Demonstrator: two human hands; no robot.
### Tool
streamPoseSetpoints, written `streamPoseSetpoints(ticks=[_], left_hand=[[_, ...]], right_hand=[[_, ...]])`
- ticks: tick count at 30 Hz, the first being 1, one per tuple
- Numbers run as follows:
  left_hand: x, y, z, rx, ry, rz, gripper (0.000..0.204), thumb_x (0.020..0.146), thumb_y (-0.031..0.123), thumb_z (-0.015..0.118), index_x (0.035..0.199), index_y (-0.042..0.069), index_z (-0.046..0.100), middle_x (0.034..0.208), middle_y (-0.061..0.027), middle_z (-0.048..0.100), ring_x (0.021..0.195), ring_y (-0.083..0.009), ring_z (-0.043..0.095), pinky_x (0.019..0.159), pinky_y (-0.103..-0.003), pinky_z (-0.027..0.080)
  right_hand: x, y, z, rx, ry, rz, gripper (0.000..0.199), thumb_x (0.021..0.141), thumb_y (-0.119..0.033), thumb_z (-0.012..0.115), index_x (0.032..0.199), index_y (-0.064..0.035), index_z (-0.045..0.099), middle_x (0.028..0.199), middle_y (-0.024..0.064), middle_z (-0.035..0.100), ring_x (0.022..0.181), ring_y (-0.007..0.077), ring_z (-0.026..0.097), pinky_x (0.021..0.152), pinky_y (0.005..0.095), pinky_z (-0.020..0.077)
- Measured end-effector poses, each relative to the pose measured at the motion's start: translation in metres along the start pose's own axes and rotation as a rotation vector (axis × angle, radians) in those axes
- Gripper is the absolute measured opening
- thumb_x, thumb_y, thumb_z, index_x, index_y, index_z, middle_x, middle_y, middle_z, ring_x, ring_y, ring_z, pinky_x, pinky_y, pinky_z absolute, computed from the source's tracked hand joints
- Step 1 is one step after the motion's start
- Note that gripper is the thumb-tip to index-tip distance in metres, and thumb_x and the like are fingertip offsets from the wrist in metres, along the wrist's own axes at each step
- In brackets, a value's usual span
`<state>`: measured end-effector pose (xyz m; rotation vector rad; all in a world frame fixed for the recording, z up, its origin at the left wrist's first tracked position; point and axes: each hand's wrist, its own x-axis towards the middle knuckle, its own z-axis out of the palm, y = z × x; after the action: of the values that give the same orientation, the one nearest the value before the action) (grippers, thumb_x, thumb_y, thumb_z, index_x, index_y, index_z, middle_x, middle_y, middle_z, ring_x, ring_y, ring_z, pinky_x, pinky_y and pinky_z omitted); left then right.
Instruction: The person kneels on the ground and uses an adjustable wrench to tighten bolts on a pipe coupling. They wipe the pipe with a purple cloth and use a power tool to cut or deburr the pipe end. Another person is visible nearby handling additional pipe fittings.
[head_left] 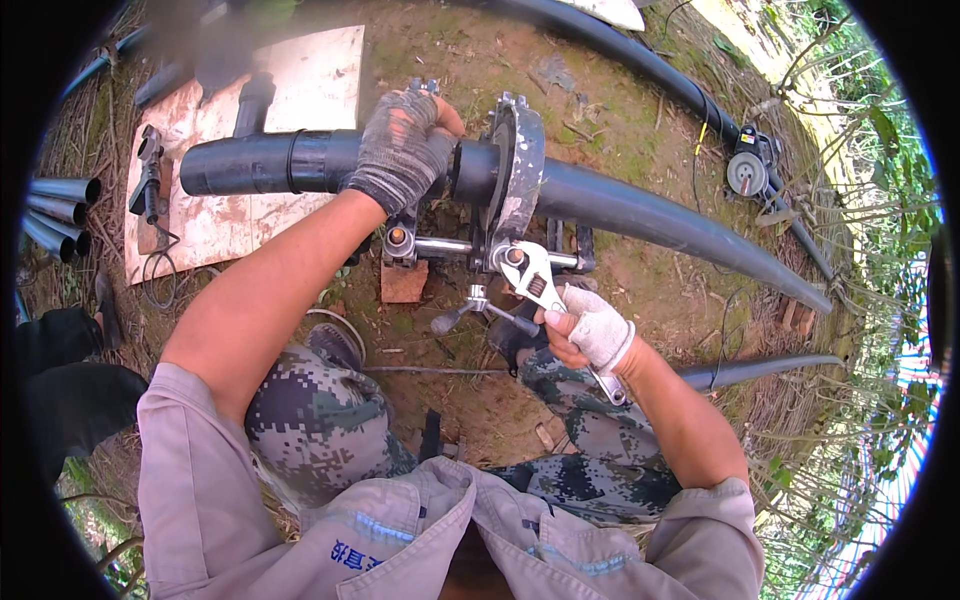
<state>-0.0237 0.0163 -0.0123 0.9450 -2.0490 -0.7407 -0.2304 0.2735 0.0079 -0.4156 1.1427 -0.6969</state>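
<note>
My left hand (pixel 402 148), in a dirty grey glove, is closed over the top of a black plastic pipe (pixel 325 160) at the left clamp, much of which it hides. In my right hand (pixel 597 328), gloved in white with bare fingertips, is a silver adjustable wrench (pixel 538 277). Its jaw sits around a bolt nut (pixel 515 257) below the right clamp ring (pixel 525 160). This ring encircles a long black pipe (pixel 640 208) running off to the right. Steel guide rods (pixel 443 246) link the clamps, and a handle (pixel 477 299) with dark grips hangs below them.
A pale board (pixel 215 225) on the left carries a corded tool (pixel 150 180). Several pipes (pixel 62 212) lie beyond it, near a person's dark-trousered legs (pixel 80 390). A reddish block (pixel 404 283) is under the frame. A machine with a round disc (pixel 747 175) stands far right by brush.
</note>
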Motion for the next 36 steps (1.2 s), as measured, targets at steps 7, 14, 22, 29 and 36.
streamPoseSetpoints(ticks=[7, 14, 22, 29, 36], left_hand=[[0.0, -0.004, 0.003, 0.044, 0.072, 0.088, 0.013, 0.074, -0.001, 0.065, 0.079, 0.009, 0.07, 0.079, -0.0099, 0.068, 0.079, -0.0264, 0.066, 0.077, -0.037, 0.054], [0.0, 0.0, 0.001, 0.014, 0.064, 0.085, 0.013, 0.075, 0.003, 0.063, 0.078, 0.011, 0.073, 0.08, -0.0143, 0.071, 0.078, -0.0313, 0.069, 0.076, -0.04, 0.056], [-0.002, -0.003, 0.002, 0.035, 0.088, 0.105, 0.011, 0.076, 0.005, 0.064, 0.079, 0.012, 0.073, 0.081, -0.0128, 0.071, 0.08, -0.0316, 0.068, 0.077, -0.04, 0.055], [0.005, -0.003, -0.001, 0.127, -0.04, 0.088, 0.013, 0.072, 0.003, 0.065, 0.078, 0.01, 0.074, 0.078, -0.0147, 0.071, 0.076, -0.0307, 0.069, 0.077, -0.04, 0.056], [0.002, 0.0, -0.003, 0.042, 0.001, 0.129, 0.019, 0.07, -0.004, 0.06, 0.076, 0.007, 0.074, 0.076, -0.0151, 0.07, 0.075, -0.0314, 0.069, 0.077, -0.039, 0.056]], right_hand=[[0.002, 0.021, 0.033, 0.134, 0.12, -0.054, 0.021, 0.098, -0.021, 0.063, 0.109, -0.0073, 0.052, 0.057, 0.0031, 0.04, 0.04, 0.0138, 0.038, 0.039, 0.0281, 0.028], [0.006, 0.035, 0.083, 0.3, 0.316, -0.098, 0.016, 0.102, -0.02, 0.056, 0.109, -0.0069, 0.051, 0.057, 0.002, 0.038, 0.039, 0.0138, 0.036, 0.04, 0.0308, 0.0302], [0.031, 0.049, 0.134, 0.537, 0.466, -0.244, 0.014, 0.103, -0.022, 0.054, 0.108, -0.0093, 0.049, 0.059, 0.0011, 0.039, 0.04, 0.0137, 0.036, 0.04, 0.0316, 0.0313], [0.046, 0.057, 0.145, 0.546, 0.508, -0.346, 0.026, 0.106, -0.034, 0.049, 0.107, -0.0081, 0.047, 0.062, 0.0023, 0.044, 0.042, 0.0151, 0.04, 0.041, 0.0317, 0.0337], [-0.01, 0.049, 0.068, 0.217, 0.313, -0.131, 0.033, 0.106, -0.04, 0.046, 0.104, -0.0068, 0.051, 0.056, 0.0038, 0.043, 0.038, 0.0146, 0.037, 0.038, 0.0298, 0.0312]])
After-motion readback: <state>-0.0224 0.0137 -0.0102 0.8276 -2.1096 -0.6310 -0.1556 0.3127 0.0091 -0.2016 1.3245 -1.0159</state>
